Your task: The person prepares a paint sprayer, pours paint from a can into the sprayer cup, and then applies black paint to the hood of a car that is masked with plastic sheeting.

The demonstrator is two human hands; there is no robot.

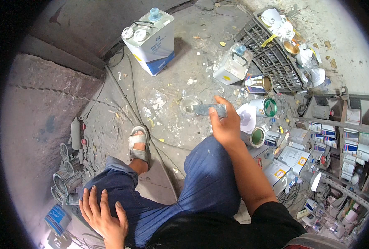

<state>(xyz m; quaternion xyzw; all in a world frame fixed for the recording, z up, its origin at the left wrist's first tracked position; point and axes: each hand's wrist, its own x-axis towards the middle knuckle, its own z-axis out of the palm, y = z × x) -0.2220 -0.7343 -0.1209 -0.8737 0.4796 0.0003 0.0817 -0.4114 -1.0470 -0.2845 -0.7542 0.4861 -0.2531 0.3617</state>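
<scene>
In front of my right knee, my right hand (226, 124) grips a flat grey-blue strip (205, 109) between thumb and fingers; its exact kind is unclear. The strip's far end overlaps a clear, round cup-like thing (190, 103) low over the floor, and I cannot tell whether they touch. My left hand (103, 216) lies flat on my left thigh, fingers spread, holding nothing. Right of my right hand are an open can with green inside (270, 107), a white paper cone (247, 117) and another open can (258, 137).
A large white-and-blue metal can (153, 45) stands at the far left. A smaller rectangular can (230, 66) is beside an open tin (259, 84) and a black crate of waste (271, 54). Shelves with cans (338, 137) line the right. Cables (126, 97) cross the floor.
</scene>
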